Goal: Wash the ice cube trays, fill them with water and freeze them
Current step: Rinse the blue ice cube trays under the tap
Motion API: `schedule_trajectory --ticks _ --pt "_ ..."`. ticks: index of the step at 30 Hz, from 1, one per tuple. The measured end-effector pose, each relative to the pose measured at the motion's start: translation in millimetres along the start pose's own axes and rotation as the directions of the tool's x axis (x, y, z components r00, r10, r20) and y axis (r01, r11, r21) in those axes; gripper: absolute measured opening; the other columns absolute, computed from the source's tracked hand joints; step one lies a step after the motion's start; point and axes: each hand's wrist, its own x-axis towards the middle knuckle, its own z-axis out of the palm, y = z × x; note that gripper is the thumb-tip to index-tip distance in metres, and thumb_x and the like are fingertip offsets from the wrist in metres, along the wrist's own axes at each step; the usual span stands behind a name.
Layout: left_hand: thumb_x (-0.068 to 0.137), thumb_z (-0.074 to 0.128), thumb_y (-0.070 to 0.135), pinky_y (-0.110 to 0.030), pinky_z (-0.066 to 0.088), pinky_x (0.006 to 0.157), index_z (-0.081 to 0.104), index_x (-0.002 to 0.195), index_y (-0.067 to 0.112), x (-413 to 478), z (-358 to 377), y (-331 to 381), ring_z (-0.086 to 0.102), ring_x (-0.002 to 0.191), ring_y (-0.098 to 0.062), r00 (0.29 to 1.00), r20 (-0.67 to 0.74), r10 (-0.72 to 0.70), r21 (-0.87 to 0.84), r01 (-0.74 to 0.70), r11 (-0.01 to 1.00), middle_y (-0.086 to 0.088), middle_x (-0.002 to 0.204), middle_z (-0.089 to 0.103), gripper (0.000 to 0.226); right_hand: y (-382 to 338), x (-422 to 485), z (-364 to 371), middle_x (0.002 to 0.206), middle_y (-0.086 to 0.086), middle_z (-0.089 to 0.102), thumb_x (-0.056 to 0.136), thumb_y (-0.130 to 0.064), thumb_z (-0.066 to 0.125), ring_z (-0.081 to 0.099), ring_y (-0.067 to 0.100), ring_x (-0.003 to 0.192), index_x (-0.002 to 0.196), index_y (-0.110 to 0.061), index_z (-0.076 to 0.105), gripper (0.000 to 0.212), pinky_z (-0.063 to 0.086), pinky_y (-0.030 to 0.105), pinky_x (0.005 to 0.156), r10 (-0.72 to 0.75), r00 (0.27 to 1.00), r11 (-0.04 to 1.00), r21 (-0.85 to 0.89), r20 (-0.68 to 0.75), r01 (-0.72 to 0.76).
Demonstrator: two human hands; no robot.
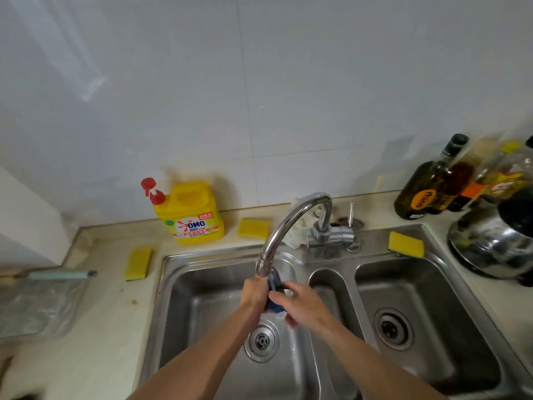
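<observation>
- 2 hands share the work: the left hand [255, 294] grips the blue ice cube tray [273, 282], and the right hand [300, 307] curls round its other side.
- Double sink [165, 284]: the tray hangs over its left basin.
- Faucet [288, 220]: the spout sits just above the tray. Best to tilt every cell beneath it and rub inside.

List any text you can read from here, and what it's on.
"OMO": front label of the yellow detergent jug.
"rhino", tilted, likely: orange label on the dark bottle.
Small print on the jug's label: too small to read.
Labels of the bottles farther right: blurred, unreadable.
</observation>
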Motion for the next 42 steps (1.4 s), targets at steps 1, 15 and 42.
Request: schedule_trajectory --ticks 1,15,42 --pt "0.098 0.049 0.016 -0.057 0.06 0.081 0.073 0.095 -0.005 1 -2 1 0.072 0.092 -0.043 1.0 0.001 0.022 0.035 -0.022 0.999 -0.027 0.094 0.074 0.031 0 0 2 0.075 -0.007 0.076 0.089 -0.043 0.069 0.063 0.01 0.048 0.105 -0.031 0.07 0.02 0.049 0.02 0.049 0.006 1.0 1.0 0.004 -0.019 -0.006" --pt "0.105 0.042 0.034 -0.055 0.061 0.079 0.067 0.102 -0.001 -10 3 9 0.072 0.092 -0.04 0.993 0.035 0.111 0.144 -0.115 0.983 -0.025 0.099 0.073 0.044 -4 -17 3 0.087 -0.002 0.076 0.094 -0.038 0.065 0.059 0.006 0.044 0.109 -0.021 0.071 0.024 0.048 0.018 0.047 0.015 0.993 1.0 -0.022 -0.114 -0.018" --pt "0.094 0.053 0.003 -0.027 0.049 0.058 0.062 0.082 0.016 8 -20 15 0.059 0.064 -0.017 0.996 -0.044 0.079 0.158 -0.071 0.985 -0.002 0.071 0.062 0.019 80 -70 -110 0.099 -0.004 0.067 0.077 -0.033 0.071 0.066 0.008 0.083 0.115 -0.022 0.059 0.042 0.052 0.024 0.065 0.175 0.975 0.888 -0.406 -0.134 -0.215"
